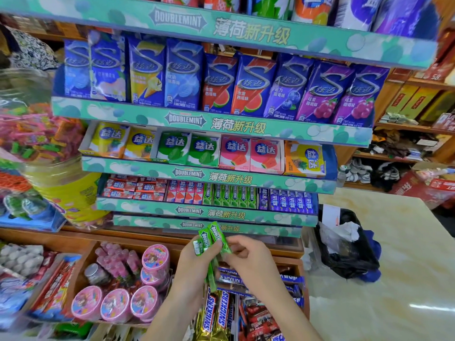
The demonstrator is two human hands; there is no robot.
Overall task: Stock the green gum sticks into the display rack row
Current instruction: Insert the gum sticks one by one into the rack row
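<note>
Two hands: both work low in the middle of the scene, in front of the display rack.
Left hand: closed around a bunch of green gum sticks, fingers wrapped over their middle; the tops stick out above the fist and the bottoms hang below it.
Right hand: touching the left, thumb and fingers pinched on one stick at the right edge of the bunch.
Gum in hand: tilted slightly right, just below the rack's lowest ledge.
Gum row: green sticks already stand upright on the second shelf from the bottom, between red packs on the left and purple packs on the right.
Near side: chocolate bars lie under the wrists; pink tubs sit to the left.
Right: a pale counter.
</note>
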